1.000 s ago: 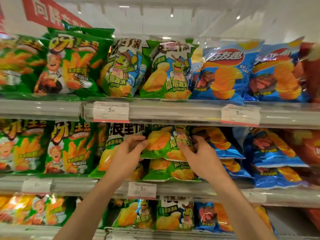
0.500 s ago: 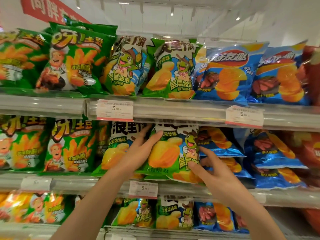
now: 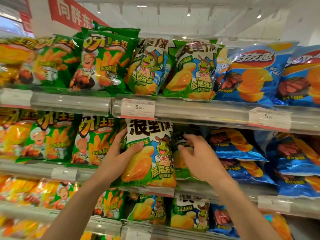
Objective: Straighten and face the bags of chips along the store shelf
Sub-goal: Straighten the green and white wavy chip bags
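Note:
On the middle shelf point(image 3: 207, 189) a green turtle chip bag point(image 3: 152, 158) stands upright with its front facing out. My left hand point(image 3: 119, 153) grips its left edge, thumb across the front and fingers behind. Just to the right, my right hand point(image 3: 195, 155) reaches with curled fingers onto a second green turtle bag point(image 3: 180, 163), which sits farther back and is mostly hidden by the hand and the front bag.
Green fries bags point(image 3: 93, 141) stand left of my hands and blue chip bags point(image 3: 242, 153) lie stacked to the right. The upper shelf point(image 3: 199, 110) with price tags point(image 3: 137, 109) overhangs the bags. A lower shelf holds more bags point(image 3: 188, 215).
The camera view has shifted right and up. The turtle bag went from lying tilted to standing upright at the shelf front. My right hand left its lower edge and moved up to the bag behind it.

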`<act>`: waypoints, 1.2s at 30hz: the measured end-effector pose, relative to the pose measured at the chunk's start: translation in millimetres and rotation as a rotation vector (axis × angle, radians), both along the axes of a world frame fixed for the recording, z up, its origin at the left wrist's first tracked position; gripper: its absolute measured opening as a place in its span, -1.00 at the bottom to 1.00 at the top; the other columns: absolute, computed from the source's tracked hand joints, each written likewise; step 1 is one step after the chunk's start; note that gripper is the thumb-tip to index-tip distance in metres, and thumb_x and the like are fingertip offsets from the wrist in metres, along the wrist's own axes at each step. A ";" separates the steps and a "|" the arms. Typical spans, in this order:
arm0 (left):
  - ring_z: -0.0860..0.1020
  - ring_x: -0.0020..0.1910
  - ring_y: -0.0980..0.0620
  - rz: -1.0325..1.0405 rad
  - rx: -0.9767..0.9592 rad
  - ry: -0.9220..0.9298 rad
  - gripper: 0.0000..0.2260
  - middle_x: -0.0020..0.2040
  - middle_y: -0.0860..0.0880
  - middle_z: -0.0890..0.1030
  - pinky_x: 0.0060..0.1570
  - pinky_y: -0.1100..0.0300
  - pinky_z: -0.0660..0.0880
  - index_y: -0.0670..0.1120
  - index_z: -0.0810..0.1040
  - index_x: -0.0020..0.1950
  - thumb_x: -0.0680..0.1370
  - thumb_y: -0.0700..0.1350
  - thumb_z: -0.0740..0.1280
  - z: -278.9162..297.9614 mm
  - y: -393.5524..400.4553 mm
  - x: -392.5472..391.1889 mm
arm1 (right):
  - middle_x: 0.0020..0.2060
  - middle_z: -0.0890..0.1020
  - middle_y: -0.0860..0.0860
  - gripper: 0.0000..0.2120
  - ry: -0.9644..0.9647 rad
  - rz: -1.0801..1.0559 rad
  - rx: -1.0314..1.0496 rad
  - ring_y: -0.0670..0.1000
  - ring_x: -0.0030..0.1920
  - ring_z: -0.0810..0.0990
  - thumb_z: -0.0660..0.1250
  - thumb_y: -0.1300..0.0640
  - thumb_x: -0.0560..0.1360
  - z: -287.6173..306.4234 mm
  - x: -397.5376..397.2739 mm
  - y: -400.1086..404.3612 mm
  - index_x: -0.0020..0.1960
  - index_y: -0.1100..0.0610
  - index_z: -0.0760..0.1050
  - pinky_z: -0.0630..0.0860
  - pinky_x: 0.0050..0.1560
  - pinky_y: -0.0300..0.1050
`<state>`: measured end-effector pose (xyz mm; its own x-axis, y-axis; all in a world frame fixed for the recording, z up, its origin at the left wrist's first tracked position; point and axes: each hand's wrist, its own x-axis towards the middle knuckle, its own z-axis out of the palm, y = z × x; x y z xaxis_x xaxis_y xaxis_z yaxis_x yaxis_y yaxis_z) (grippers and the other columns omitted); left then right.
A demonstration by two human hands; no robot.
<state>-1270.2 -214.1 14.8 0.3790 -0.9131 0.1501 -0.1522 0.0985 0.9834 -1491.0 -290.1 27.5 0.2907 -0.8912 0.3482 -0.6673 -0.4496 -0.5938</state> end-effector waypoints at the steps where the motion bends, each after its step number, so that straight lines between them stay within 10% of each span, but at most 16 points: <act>1: 0.56 -0.03 0.18 0.006 -0.002 -0.002 -0.44 0.08 0.24 0.47 -0.22 0.25 0.49 0.34 0.21 0.43 0.52 0.09 0.41 0.3 0.4 1.2 | 0.37 0.42 0.10 -0.48 0.085 -0.048 -0.056 0.12 0.38 0.41 0.25 -0.11 0.59 -1.1 6.5 -14.5 0.49 0.06 0.32 0.38 0.39 0.06; 11: 0.53 0.05 0.15 0.021 -0.002 -0.005 -0.36 0.22 0.12 0.48 -0.06 0.11 0.53 0.31 0.21 0.51 0.49 0.16 0.42 -3.4 -0.6 19.8 | 0.57 0.08 0.25 0.16 0.450 -0.273 0.263 0.29 0.52 0.16 0.10 -0.56 0.37 -15.4 12.0 -78.2 0.60 0.23 -0.17 0.23 0.48 0.16; 28: 0.57 0.17 -0.03 -0.023 0.028 -0.012 -0.27 0.28 0.06 0.50 0.12 -0.03 0.57 0.32 0.24 0.48 0.36 0.25 0.44 1.7 -0.3 34.3 | 0.46 0.25 0.25 -0.13 -0.211 -0.275 -0.127 0.28 0.45 0.25 0.36 -0.16 0.51 -33.1 29.1 -65.7 0.59 0.18 -0.01 0.23 0.46 0.18; 32: 0.57 0.01 0.08 -0.005 0.008 0.002 -0.43 0.06 0.19 0.48 -0.15 0.17 0.53 0.29 0.23 0.47 0.53 0.09 0.40 4.0 0.0 37.0 | 0.32 0.37 0.30 -0.23 -0.129 -0.314 -0.302 0.32 0.27 0.39 0.37 -0.16 0.50 -31.9 41.2 -71.1 0.48 0.28 0.19 0.38 0.28 0.19; 36: 0.57 0.16 -0.03 -0.013 0.031 -0.056 -0.28 0.28 0.06 0.49 0.12 -0.03 0.57 0.30 0.22 0.50 0.39 0.24 0.42 3.9 1.5 34.3 | 0.22 0.43 0.37 -0.22 0.044 -0.405 -0.363 0.37 0.14 0.46 0.38 -0.17 0.50 -34.7 39.9 -90.6 0.44 0.35 0.23 0.49 0.10 0.24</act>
<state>-1236.0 -212.6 18.7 0.3588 -0.9225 0.1420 -0.2060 0.0701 0.9760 -1451.2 -380.7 -7.2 -0.0295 -0.7597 0.6496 -0.8503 -0.3226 -0.4159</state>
